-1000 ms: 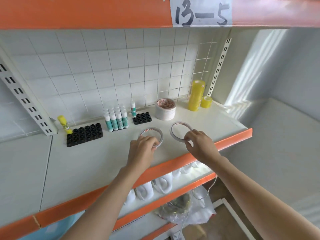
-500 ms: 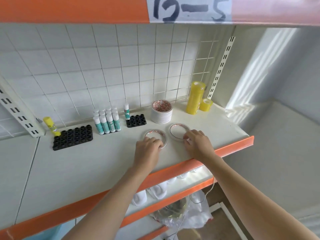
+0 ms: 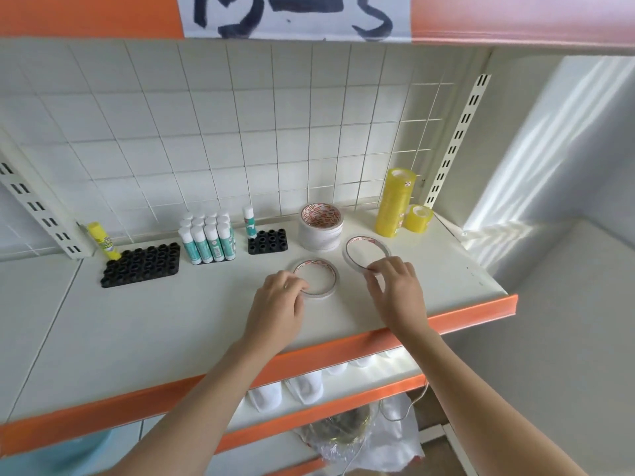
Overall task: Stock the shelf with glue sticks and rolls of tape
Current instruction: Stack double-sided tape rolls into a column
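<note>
Two thin white tape rolls lie flat on the white shelf (image 3: pixel 171 324). My left hand (image 3: pixel 278 307) pinches the near edge of the left thin roll (image 3: pixel 324 267). My right hand (image 3: pixel 395 290) pinches the near edge of the right thin roll (image 3: pixel 357 242). Behind them stands a stack of wider white tape rolls (image 3: pixel 321 231). A stack of yellow tape rolls (image 3: pixel 395 201) and a single yellow roll (image 3: pixel 417 218) stand at the back right. Green-and-white glue sticks (image 3: pixel 208 238) are grouped at the back, with one more (image 3: pixel 249 223) in a small black holder (image 3: pixel 268 242).
A yellow glue stick (image 3: pixel 103 240) stands at the corner of a large black holder (image 3: pixel 142 264) on the left. The grid back wall (image 3: pixel 240 132) closes the rear. An orange lip (image 3: pixel 343 348) edges the shelf front. White items and a plastic bag (image 3: pixel 371 438) lie on lower shelves.
Both hands lowered the two thin rolls from a tilted hold down flat onto the shelf, and the right roll moved a little farther back. The camera came closer.
</note>
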Demonstrator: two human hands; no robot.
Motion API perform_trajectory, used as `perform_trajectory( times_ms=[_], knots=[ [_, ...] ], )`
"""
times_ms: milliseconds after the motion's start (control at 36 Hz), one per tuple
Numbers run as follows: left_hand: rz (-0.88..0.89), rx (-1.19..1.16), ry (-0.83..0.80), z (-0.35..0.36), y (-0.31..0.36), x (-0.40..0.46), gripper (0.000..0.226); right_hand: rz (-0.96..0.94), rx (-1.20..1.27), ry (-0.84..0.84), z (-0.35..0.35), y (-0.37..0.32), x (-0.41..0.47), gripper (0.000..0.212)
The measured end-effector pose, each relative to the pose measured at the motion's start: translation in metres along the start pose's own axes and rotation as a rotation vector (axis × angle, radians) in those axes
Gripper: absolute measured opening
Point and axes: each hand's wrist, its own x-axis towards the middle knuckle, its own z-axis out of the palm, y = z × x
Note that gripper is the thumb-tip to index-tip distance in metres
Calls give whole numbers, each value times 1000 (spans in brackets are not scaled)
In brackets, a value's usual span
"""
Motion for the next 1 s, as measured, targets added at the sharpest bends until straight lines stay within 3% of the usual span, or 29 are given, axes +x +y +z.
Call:
perform_trajectory(
  times_ms=[167,361,444,667,1000],
  knots=[
    [-100,137,-23,-9,-8,-7,21,-96,41,102,2,-12,26,6],
    [-126,237,1,-10,-15,-18,30,-146,41,39,24,-33,64,20],
    [-111,267,-9,-10,-13,-18,37,-138,19,-2,33,-41,76,14],
    [-119,274,8,-7,-13,-18,34,-114,-43,-118,48,-45,93,17],
    [-150,293,-42,-8,-12,-15,30,-145,-72,-150,53,-49,99,18]
  ],
)
